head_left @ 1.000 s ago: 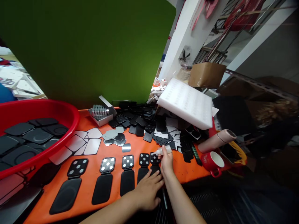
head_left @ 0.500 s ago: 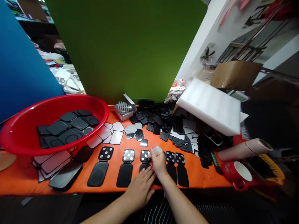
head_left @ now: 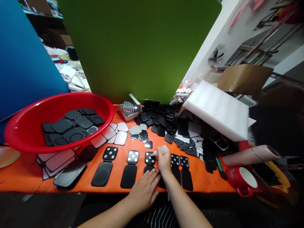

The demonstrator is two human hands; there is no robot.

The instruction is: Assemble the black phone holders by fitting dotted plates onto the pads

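Observation:
Several hinged black pads lie open in a row, each with a small upper square carrying silvery round dots and a larger lower panel. My left hand (head_left: 146,188) rests flat, fingers stretched, over the lower panel of the middle pad (head_left: 149,158). My right hand (head_left: 163,160) is closed around a small white squeeze bottle (head_left: 164,148). Its narrow nozzle points left at the right edge of that pad's dotted square. To the left are two more opened pads (head_left: 128,176) (head_left: 102,174); to the right stand others (head_left: 186,179), one partly hidden by my right forearm.
A red basin (head_left: 108,118) of black pads stands left, beside white black-edged sheets (head_left: 121,138). Behind lie grey plates (head_left: 136,129), a box of small silvery discs (head_left: 129,109) and piled black parts (head_left: 163,122). White foam (head_left: 218,107), a pink flask (head_left: 251,154) and a red mug (head_left: 234,177) are right.
The nozzle has shifted from over the middle pad's dotted square to its right edge, as my right hand moved slightly right. My left hand stays on the lower panel. The camera view has shifted slightly.

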